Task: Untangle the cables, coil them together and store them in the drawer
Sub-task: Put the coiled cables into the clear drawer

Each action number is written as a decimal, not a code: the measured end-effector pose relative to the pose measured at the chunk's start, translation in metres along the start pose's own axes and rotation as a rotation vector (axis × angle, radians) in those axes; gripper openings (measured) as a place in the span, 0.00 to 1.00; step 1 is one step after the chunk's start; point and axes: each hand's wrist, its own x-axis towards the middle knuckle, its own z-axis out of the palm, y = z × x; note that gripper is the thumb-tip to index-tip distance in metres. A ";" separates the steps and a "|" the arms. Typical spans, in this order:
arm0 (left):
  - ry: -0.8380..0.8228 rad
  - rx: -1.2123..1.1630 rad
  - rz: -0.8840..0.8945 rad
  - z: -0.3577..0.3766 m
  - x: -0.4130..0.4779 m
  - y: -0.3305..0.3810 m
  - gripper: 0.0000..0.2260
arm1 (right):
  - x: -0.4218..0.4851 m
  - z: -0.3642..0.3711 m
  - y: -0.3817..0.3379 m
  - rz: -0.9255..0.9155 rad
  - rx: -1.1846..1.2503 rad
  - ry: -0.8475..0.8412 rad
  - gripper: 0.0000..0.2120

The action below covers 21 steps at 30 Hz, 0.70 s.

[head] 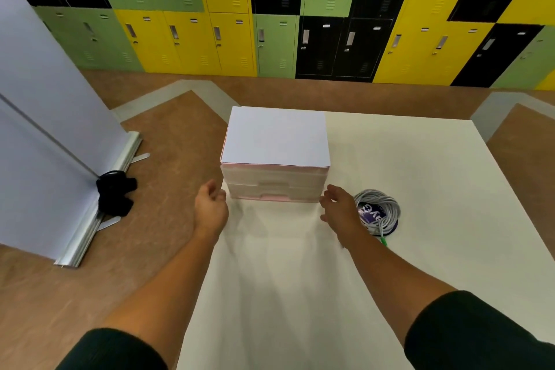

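A pink and white drawer unit (pixel 274 156) stands on the white table (pixel 420 174), its drawers closed. A grey cable coil (pixel 380 210) with a purple label and a green plug lies on the table to the right of the unit. My left hand (pixel 210 207) hovers at the unit's lower left corner with relaxed fingers, holding nothing. My right hand (pixel 339 206) is at the lower right corner, between the unit and the coil, fingers spread and empty. I cannot tell whether either hand touches the unit.
A white roll-up banner (pixel 45 129) with a metal base stands on the floor to the left, a black bundle (pixel 115 194) beside it. Green, yellow and black lockers (pixel 270 9) line the far wall. The table's left edge runs near my left arm.
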 end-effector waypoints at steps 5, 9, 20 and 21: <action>-0.117 -0.081 -0.041 0.005 0.007 0.001 0.17 | 0.001 0.008 -0.007 0.020 0.099 0.000 0.20; -0.106 -0.171 -0.051 0.008 0.009 -0.003 0.12 | 0.001 0.014 -0.008 0.023 0.132 0.034 0.05; -0.062 -0.234 -0.053 0.013 0.008 -0.006 0.11 | 0.004 0.029 0.007 0.007 0.127 0.164 0.12; -0.061 -0.237 -0.046 0.012 0.007 -0.006 0.10 | 0.004 0.028 0.007 0.015 0.128 0.167 0.12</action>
